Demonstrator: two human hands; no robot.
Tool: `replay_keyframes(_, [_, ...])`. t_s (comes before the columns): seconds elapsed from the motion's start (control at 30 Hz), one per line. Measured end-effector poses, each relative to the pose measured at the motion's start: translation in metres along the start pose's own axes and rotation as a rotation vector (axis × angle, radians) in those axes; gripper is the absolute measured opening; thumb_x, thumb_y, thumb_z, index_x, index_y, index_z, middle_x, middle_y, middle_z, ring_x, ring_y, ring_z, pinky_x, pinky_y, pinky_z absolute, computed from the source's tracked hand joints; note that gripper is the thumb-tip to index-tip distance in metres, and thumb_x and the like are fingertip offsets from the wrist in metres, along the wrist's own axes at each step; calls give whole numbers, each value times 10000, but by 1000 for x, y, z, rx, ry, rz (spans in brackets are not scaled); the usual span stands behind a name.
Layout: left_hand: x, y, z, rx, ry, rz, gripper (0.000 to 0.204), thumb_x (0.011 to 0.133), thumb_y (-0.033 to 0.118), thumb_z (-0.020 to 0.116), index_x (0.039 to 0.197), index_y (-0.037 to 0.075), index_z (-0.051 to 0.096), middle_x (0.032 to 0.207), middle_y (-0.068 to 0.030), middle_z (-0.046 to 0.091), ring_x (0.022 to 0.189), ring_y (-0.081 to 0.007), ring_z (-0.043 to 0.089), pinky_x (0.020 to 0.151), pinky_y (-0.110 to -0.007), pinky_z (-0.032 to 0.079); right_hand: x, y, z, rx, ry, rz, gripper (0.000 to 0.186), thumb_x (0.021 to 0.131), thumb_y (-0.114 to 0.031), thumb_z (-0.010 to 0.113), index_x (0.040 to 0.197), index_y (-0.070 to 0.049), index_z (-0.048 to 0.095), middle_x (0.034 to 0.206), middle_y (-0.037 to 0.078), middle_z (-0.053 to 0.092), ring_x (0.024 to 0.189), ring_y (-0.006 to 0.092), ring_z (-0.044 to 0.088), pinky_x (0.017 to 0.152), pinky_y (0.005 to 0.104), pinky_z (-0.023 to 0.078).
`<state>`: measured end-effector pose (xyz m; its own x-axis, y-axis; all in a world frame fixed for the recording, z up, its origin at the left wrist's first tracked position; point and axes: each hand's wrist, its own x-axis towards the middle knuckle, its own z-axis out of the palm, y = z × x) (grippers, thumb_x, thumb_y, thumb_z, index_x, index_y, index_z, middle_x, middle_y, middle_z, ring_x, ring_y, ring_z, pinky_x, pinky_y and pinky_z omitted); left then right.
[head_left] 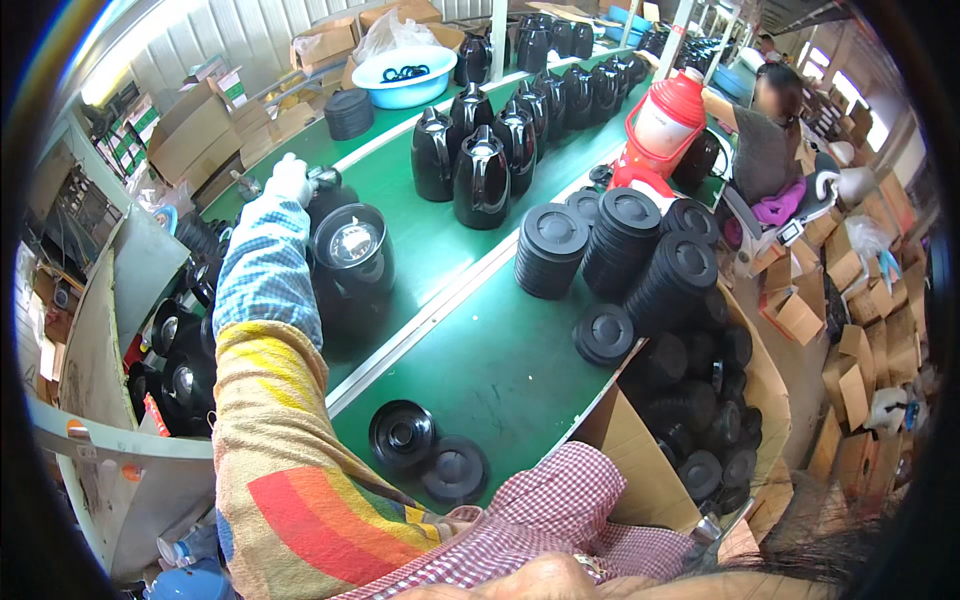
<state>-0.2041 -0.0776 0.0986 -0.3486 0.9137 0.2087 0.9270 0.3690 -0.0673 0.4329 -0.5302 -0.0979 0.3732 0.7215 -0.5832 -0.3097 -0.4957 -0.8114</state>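
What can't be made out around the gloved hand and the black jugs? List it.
Head view only:
- Left hand: gloved, at a black jug; its grip faces away, so whether it holds anything can't be told.
- Right hand: below the lower edge; only a checked sleeve shows.
- Rings in the blue basin: too small to identify.
- Far jugs: bent and blurred toward the rim.

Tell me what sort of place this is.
Most likely a factory assembly line for vacuum jugs: black jugs stand in rows on a green conveyor belt, stacks of black lids wait beside it, and cardboard boxes pile up around.
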Motion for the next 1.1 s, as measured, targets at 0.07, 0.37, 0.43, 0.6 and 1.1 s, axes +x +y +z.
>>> replay_keyframes(0.07, [0,-16,-13,-117,355,32,367,852,283,751,1100,19,689,1183,-206,627,1121,-382,622,974,-444,498,4,-12,-4,23,-26,-42,516,1020,-450,574,1350,-54,568,1240,148,642,1083,248,632,918,358,533])
replay_keyframes(0.37, [-180,169,-153,-983,538,653,303,800,111,776,1064,4,673,1000,-139,696,859,-275,694,799,-387,566,-12,-123,-57,357,-84,-459,544,1019,-488,568,1376,-78,559,1302,154,629,1134,243,636,942,350,540])
replay_keyframes(0.43, [-235,216,-117,-1843,-104,599,293,884,45,732,1134,29,578,960,-73,669,835,-142,647,755,-336,562,-19,-148,-72,463,-122,-544,550,1018,-496,566,1382,-83,557,1316,156,626,1145,242,637,947,349,542])
replay_keyframes(0.6, [-442,312,-85,-2013,-561,796,339,823,10,678,1149,26,590,1178,-56,578,1084,-160,547,1002,-336,447,-45,-192,-119,647,-102,-612,764,1016,-622,439,1594,-137,314,1591,162,395,1457,333,388,1173,485,395])
replay_keyframes(1.1, [-628,330,-51,-516,-1371,1156,508,859,347,756,1178,-26,623,1068,-199,705,999,-310,675,882,-397,521,-54,-71,-160,425,-373,-523,480,1077,-459,446,1258,-38,591,1152,125,693,1064,281,681,983,426,545])
